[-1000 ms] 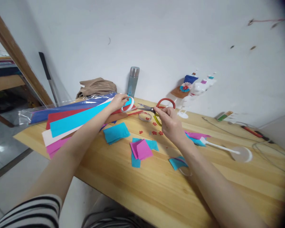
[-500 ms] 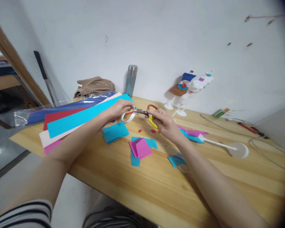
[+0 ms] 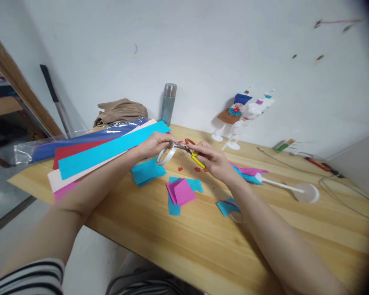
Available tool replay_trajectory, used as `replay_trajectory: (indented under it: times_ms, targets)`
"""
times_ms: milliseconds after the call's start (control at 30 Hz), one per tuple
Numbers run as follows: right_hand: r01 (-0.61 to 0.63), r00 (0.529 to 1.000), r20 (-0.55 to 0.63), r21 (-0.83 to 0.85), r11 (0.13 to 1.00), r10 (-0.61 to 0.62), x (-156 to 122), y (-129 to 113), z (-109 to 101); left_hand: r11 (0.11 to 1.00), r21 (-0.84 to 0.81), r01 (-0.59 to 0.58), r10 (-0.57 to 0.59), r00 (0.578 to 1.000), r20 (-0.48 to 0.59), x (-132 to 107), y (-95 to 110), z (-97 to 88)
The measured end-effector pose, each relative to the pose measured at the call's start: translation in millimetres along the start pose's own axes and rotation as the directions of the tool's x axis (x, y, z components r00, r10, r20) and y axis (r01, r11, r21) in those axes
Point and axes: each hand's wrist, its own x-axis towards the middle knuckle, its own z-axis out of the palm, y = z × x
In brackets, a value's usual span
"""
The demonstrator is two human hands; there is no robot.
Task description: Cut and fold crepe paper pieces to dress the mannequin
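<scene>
My left hand (image 3: 156, 144) is closed in a pinch at the tape's end, and a roll of white tape (image 3: 169, 156) hangs beneath the fingers. My right hand (image 3: 214, 162) grips scissors (image 3: 199, 160) with one red and one yellow handle. Their blades point left and meet the tape close to my left fingertips; the exact contact is too small to make out. Below the hands lie small red flower-shaped cutouts (image 3: 197, 169). Nearer to me are a folded turquoise piece (image 3: 148, 172) and a pink square (image 3: 182, 192) on top of turquoise strips.
Long coloured sheets (image 3: 110, 155) cover the table's left side. Behind them sit a brown cloth (image 3: 123, 111) and a flask (image 3: 169, 104). White dress-form stands (image 3: 233, 144) are by the wall. A fallen stand (image 3: 306, 192) and a cable (image 3: 329, 192) lie on the right.
The scissors' handles have come closer together, narrowing the blades. The tape roll has swung and turned a little under my left hand. The view has shifted slightly.
</scene>
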Motion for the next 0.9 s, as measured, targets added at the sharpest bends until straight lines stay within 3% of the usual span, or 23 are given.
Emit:
replay_trajectory:
  times_ms: [200,467,567,667,767,900]
  targets:
    - [-0.086,0.995,0.071,0.170,0.982,0.075,-2,7,-7,0.997,0.065,-0.047,0.046,0.999,0.029,1,8,-4.4]
    - [-0.225,0.971,-0.005,0.303,0.926,0.238,-1,5,5,0.994,0.089,-0.068,0.068,0.998,0.003,-1,5,-5.1]
    - [-0.283,0.933,-0.101,0.385,0.879,0.344,-1,12,4,0.991,0.053,-0.125,0.124,0.992,0.020,-4,11,-2.5]
    - [-0.282,0.879,-0.242,0.432,0.857,0.411,-2,22,-11,0.979,-0.009,-0.205,0.205,0.977,0.057,-7,17,1.6]
    - [-0.240,0.914,-0.267,0.250,0.938,0.305,-3,31,-27,0.987,0.010,-0.161,0.161,0.987,0.026,-7,18,3.2]
    - [-0.244,0.963,-0.148,-0.141,0.960,0.223,-3,39,-27,0.995,0.069,-0.072,0.076,0.996,-0.054,-6,16,0.7]
